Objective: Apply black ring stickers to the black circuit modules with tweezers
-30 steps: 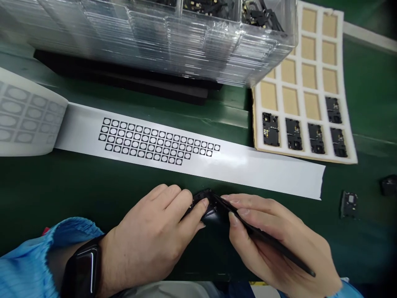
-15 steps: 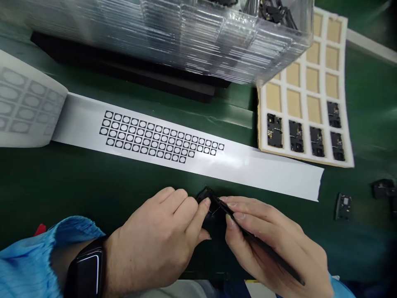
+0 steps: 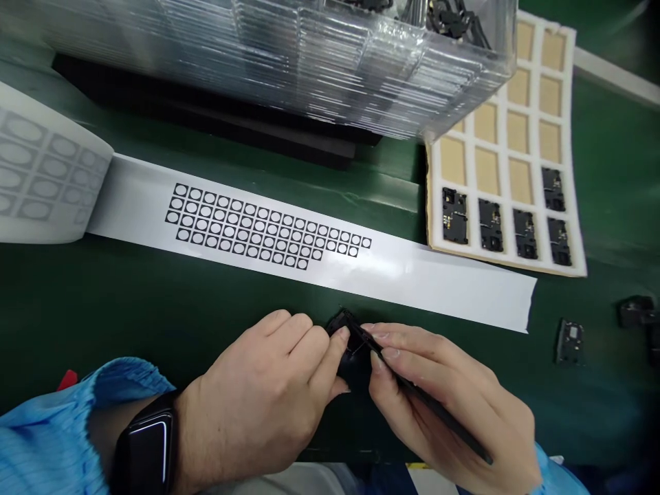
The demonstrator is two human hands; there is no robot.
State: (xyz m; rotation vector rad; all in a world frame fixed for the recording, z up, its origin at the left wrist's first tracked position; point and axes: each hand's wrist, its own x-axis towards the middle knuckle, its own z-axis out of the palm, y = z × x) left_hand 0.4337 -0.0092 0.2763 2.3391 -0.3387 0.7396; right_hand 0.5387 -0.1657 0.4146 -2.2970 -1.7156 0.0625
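Partner: Where is the work?

Operator: Small black part (image 3: 339, 321), just off the near edge of the white strip (image 3: 427, 285), about level with the right end of its printed squares. Dark on dark from where I sit; I can't tell whether it rests on the table or is lifted slightly.

Partner: Hands?

Operator: Both near side of the strip. My left hand (image 3: 262, 392) is bunched narrow, pinching the part, index fingertip on top. My right hand (image 3: 458, 405) holds a slim black tool (image 3: 438, 405) like a pen, its tip angled in at the part. Whether the tip touches, I can't make out.

Partner: Spares?

Operator: One loose module (image 3: 570, 342) past the strip's cut end. Five more sit in the foam tray (image 3: 574, 206), over the strip's far edge at its right.

Partner: How would you handle this step?

Operator: Pin the part firmly, fingertip clear of the tip's path. Keep the tool low; small, light pushes from the fingers, not the wrist. Main risk, I judge: a slip that scratches the part or jabs the fingertip. Brace the right hand's heel, and tilt the part towards the light before pressing harder.
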